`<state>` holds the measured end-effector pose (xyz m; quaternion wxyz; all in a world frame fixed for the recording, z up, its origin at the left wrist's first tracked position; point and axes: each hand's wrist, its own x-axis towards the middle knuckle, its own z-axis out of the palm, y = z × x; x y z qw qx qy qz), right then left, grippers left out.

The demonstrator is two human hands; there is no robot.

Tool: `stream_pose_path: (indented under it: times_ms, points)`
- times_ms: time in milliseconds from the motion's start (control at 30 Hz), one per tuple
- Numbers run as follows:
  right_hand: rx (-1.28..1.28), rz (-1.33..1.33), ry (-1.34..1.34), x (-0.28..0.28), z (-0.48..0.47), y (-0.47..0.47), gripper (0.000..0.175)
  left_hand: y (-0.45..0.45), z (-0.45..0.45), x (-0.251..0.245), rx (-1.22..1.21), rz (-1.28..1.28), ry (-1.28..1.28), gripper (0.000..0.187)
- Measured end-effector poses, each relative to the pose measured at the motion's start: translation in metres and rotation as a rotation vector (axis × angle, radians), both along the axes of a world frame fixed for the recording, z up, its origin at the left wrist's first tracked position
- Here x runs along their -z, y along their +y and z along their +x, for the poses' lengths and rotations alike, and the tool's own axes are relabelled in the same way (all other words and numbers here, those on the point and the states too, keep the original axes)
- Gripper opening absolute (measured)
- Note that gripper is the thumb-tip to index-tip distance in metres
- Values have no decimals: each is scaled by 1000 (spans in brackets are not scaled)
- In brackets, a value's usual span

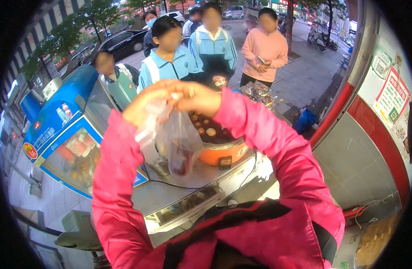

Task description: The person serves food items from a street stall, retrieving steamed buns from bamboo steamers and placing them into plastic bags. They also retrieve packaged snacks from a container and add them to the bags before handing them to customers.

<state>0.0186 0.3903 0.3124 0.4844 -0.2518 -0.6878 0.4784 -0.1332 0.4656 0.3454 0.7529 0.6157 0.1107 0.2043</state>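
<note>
Both my hands are raised together in front of me, in pink sleeves. My left hand point(142, 101) and my right hand point(196, 97) meet at the gathered top of a clear plastic bag point(185, 148) with dark red contents at its bottom. The bag hangs below my fingers; which fingers grip it is blurred. Beside it, under my left hand, is whitish plastic point(150, 126), partly hidden. Behind the bag stands an orange round cooker point(226, 153) holding dark liquid with eggs point(211, 131) in it. A metal cup-like container point(160, 168) is on the counter left of the bag.
A metal counter point(172, 195) bears the cooker and a blue-framed glass display case point(81, 151) at left. A black cable point(179, 186) runs across it. Several people stand beyond the counter, one in a pink top point(265, 47). A red-and-grey wall point(364, 144) rises at right.
</note>
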Motion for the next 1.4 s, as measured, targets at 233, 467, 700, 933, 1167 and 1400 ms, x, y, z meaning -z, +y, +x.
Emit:
stream_pose_path:
  times_ms: [233, 467, 700, 933, 1167, 1400]
  points:
    - [828, 407, -495, -22, 150, 72, 23, 86, 157, -42, 193, 272, 147, 15]
    - [788, 56, -407, -3, 312, 116, 24, 154, 316, 12, -314, 1144, 260, 24]
    - [852, -189, -663, 41, 403, 149, 22, 176, 415, 101, -546, 1237, 243, 13]
    - [907, -130, -537, 87, 450, 171, 15, 194, 457, 131, -563, 1483, 338, 20]
    - [1058, -53, -431, 106, 470, 179, 20, 209, 494, 168, -757, 1219, 131, 18]
    - [996, -6, -138, 129, 481, 203, 25, 225, 501, 184, -795, 1369, 7, 18]
